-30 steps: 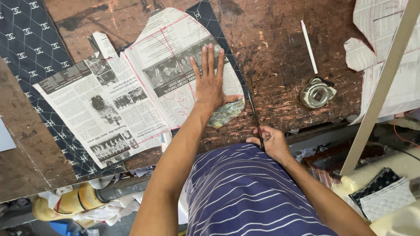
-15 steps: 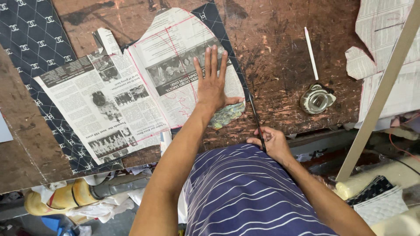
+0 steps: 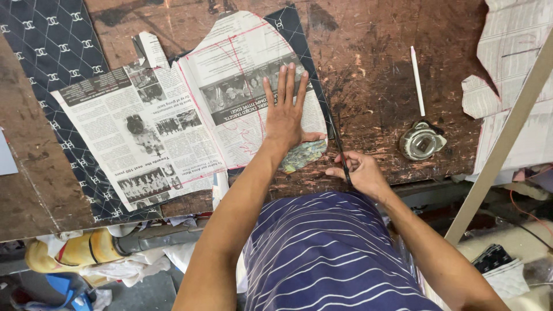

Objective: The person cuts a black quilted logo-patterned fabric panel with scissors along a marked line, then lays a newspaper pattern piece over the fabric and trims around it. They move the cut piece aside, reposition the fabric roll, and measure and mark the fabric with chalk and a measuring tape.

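My left hand point(image 3: 286, 110) lies flat, fingers spread, on a newspaper pattern piece point(image 3: 242, 75) that covers dark quilted fabric point(image 3: 46, 52) on a worn brown wooden table point(image 3: 374, 75). My right hand point(image 3: 358, 171) sits at the table's near edge, closed around the handles of dark scissors point(image 3: 339, 144). The blades run along the right edge of the paper and fabric.
A white chalk pencil point(image 3: 417, 80) and a round metal tape measure point(image 3: 421, 141) lie to the right. More newspaper pieces point(image 3: 507, 86) sit at the far right behind a slanting pale wooden bar point(image 3: 501, 144). A yellow object point(image 3: 80, 249) and rags lie below the table.
The view has shifted a little. My left hand stays pressed on the paper, and my right hand with the scissors stays at the table edge.
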The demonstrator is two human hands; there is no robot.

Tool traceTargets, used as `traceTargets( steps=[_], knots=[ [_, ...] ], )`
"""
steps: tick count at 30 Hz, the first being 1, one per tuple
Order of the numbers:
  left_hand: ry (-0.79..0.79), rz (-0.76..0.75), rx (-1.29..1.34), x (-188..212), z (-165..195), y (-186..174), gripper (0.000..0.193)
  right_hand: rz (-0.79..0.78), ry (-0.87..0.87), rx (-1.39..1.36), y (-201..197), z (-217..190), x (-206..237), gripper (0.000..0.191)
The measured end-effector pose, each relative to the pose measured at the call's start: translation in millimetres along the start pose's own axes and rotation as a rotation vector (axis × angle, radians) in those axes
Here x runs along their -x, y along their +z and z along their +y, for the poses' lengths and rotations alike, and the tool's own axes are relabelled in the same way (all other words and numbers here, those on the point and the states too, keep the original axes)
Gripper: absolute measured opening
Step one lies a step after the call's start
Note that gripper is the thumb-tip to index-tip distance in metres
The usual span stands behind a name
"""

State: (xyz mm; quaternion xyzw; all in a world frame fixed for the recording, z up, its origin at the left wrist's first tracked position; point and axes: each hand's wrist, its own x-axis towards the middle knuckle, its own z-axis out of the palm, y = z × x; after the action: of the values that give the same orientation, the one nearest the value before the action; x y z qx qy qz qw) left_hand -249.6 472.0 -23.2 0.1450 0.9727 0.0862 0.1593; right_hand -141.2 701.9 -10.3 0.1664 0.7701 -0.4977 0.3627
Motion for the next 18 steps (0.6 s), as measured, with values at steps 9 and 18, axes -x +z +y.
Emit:
traceTargets(
  steps=[9, 18],
  knots=[
    [-0.006, -0.068, -0.051, -2.2, -0.2, -4.3, 0.161, 0.026, -0.003, 0.007, -2.9, -8.6, -5.5, 0.042],
    [-0.007, -0.026, -0.006, -2.2, -0.2, -0.2, 0.161, 0.016, -0.067, -0.025, -6.5, -0.1, -8.7, 0.036]
  ],
)
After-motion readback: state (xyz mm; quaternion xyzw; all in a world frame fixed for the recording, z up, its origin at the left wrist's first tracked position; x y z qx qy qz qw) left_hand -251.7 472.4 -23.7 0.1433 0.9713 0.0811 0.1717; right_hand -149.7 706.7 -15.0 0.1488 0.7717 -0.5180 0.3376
